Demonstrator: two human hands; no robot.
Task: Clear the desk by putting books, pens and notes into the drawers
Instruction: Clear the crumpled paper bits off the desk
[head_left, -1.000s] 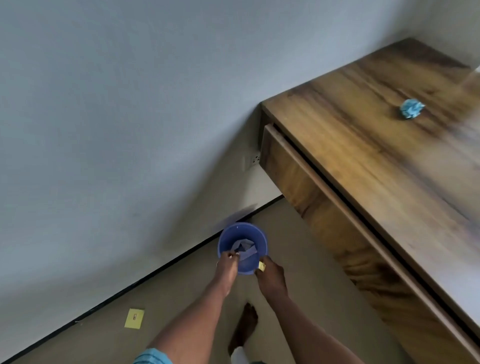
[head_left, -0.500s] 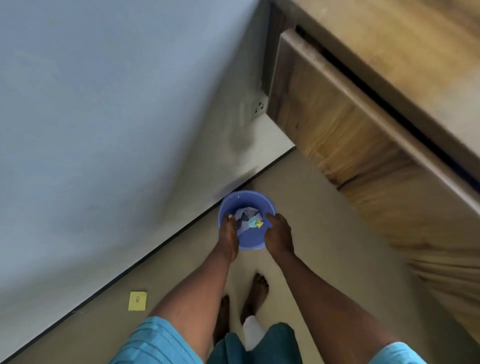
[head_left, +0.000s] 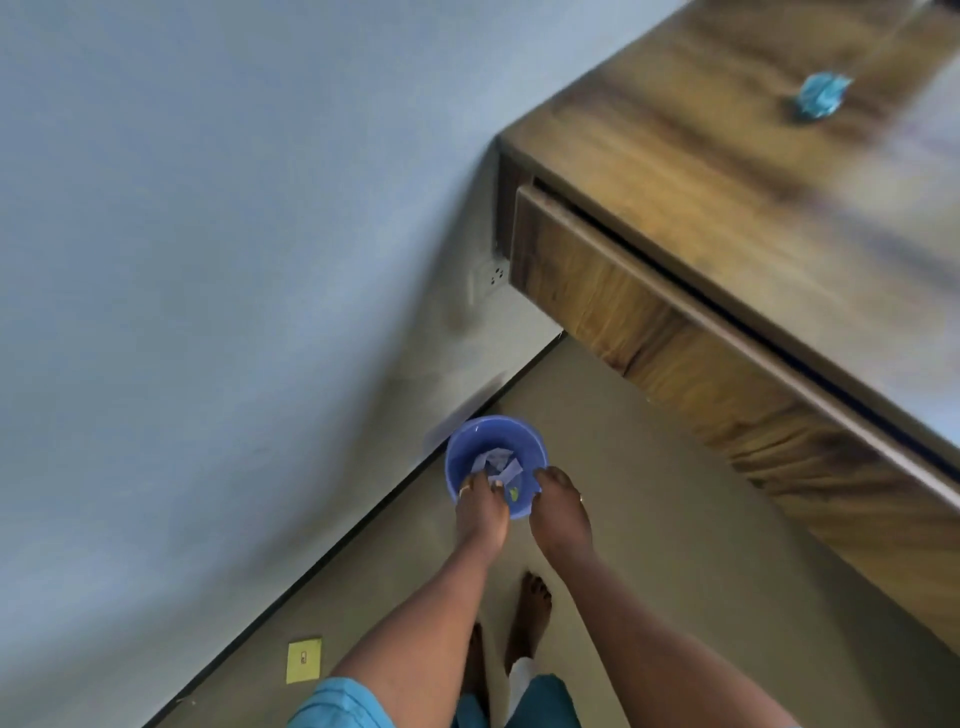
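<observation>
The desk (head_left: 727, 171) at upper right looks nearly cleared, as far as it shows; one crumpled blue paper (head_left: 821, 96) lies on its wooden top, and a yellow note (head_left: 304, 660) lies on the beige floor (head_left: 665, 519) at lower left by the pale wall (head_left: 208, 260); both seem left to do. At lower centre the left hand (head_left: 480, 506) and right hand (head_left: 561, 506) each curl over the near rim of a blue bin (head_left: 470, 447) holding paper scraps (head_left: 498, 461); the drawer (head_left: 649, 322) shows a dark gap beneath the top.
</observation>
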